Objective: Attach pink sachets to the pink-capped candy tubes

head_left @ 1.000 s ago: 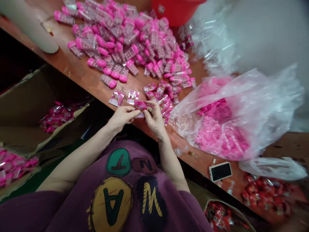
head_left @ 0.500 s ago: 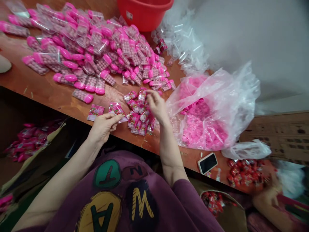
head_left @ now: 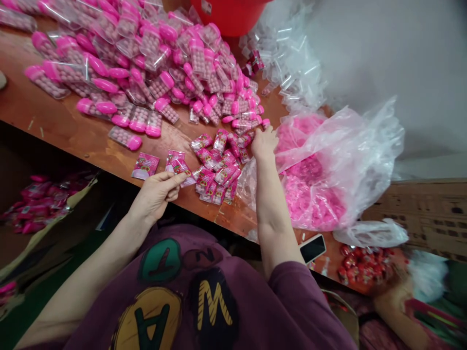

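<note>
My left hand [head_left: 157, 193] pinches the lower edge of a small pink printed packet [head_left: 176, 161] between thumb and fingers, at the table's front edge. Beside it to the left lies another pink packet [head_left: 145, 166]. To the right is a loose heap of similar packets [head_left: 219, 167]. My right hand [head_left: 265, 142] is stretched out past that heap, fingers apart, at the right end of a big pile of clear pink-capped containers [head_left: 146, 80] holding small pink balls. Nothing shows in its grasp, though the fingertips are partly blurred.
A clear plastic bag of pink pieces [head_left: 314, 194] stands right of my right arm. Behind are a red tub [head_left: 233, 17] and clear empty containers [head_left: 292, 58]. A phone [head_left: 312, 249] and red wrapped items [head_left: 365, 265] lie at right, near another person's arm [head_left: 397, 301].
My right hand has moved away from the packet heap, further back and right, with its fingers now spread. My left hand stays on its packet. The view has shifted slightly.
</note>
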Available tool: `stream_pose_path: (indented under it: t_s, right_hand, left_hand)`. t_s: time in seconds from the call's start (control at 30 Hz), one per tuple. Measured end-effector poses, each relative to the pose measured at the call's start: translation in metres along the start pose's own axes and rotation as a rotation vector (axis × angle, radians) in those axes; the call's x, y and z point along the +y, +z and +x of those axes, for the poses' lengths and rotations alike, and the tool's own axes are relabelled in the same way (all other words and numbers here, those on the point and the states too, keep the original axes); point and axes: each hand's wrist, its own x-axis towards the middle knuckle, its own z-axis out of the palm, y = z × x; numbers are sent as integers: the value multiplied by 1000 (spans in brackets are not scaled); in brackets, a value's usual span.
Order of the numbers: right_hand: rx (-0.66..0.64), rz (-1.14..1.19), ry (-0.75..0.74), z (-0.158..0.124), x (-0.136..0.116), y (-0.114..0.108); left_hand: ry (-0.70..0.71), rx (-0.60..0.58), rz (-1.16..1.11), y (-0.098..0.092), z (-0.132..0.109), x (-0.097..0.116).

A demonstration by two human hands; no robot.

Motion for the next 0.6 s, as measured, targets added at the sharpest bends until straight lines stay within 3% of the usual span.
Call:
stream_pose_path:
  t_s: [0.07, 0.13, 0.2, 0.27, 0.4, 0.47, 0.6]
  right_hand:
    - [-46, 73, 4, -6, 9, -3]
    - [-6, 271, -4, -15, 20, -8]
    - [77, 601, -83, -34, 26, -11]
    - [55, 980, -231, -66, 25, -11]
    - [-267, 1531, -481, -146, -2, -7]
    - [-364, 1707, -448, -180, -22, -5]
    - [-326, 1895, -273, -217, -63, 2]
  left_hand:
    - [1, -7, -11, 0, -2, 1]
    - [1, -22, -13, 0, -4, 1]
    - [5, -27, -19, 0, -6, 1]
    - [18, -27, -42, 0, -7, 0]
    - [59, -44, -111, 0, -10, 0]
    - [75, -50, -124, 0, -14, 0]
    - [82, -29, -132, -4, -24, -1]
